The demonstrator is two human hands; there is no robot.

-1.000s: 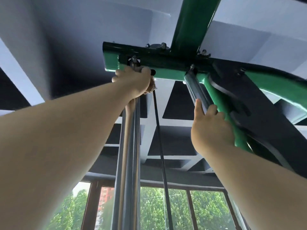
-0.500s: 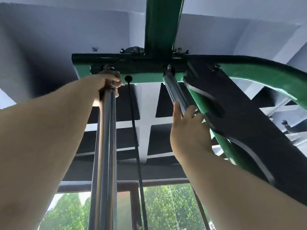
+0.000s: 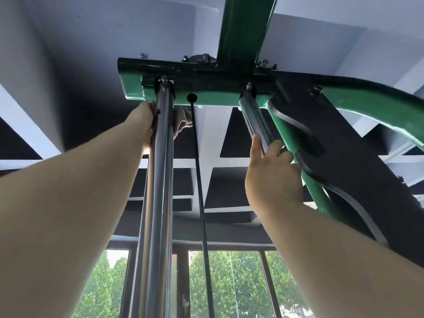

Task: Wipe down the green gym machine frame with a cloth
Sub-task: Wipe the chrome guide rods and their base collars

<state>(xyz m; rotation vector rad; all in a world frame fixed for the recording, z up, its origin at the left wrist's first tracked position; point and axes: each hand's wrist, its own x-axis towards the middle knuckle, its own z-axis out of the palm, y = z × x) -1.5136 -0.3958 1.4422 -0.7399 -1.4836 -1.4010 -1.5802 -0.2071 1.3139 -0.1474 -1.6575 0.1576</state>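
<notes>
I look up at the green machine frame (image 3: 220, 101), whose top crossbar carries two chrome guide rods. My left hand (image 3: 144, 125) reaches behind the left chrome rod (image 3: 160, 180) just under the crossbar. It holds a brownish cloth (image 3: 182, 121) against the rod, and part of the cloth shows on the rod's right side. The rod hides the fingers. My right hand (image 3: 270, 175) grips the right chrome rod (image 3: 254, 120), thumb up along it, next to the green upright (image 3: 298, 161).
A thin black cable (image 3: 200, 191) hangs from a hole in the crossbar between the two rods. A black plate (image 3: 358, 168) with a grey belt covers the frame's right side. Ceiling panels are overhead, windows with trees below.
My left hand has slipped from the front of the left rod's top to behind it, a little lower, with the cloth. The view has shifted. My right hand keeps its grip.
</notes>
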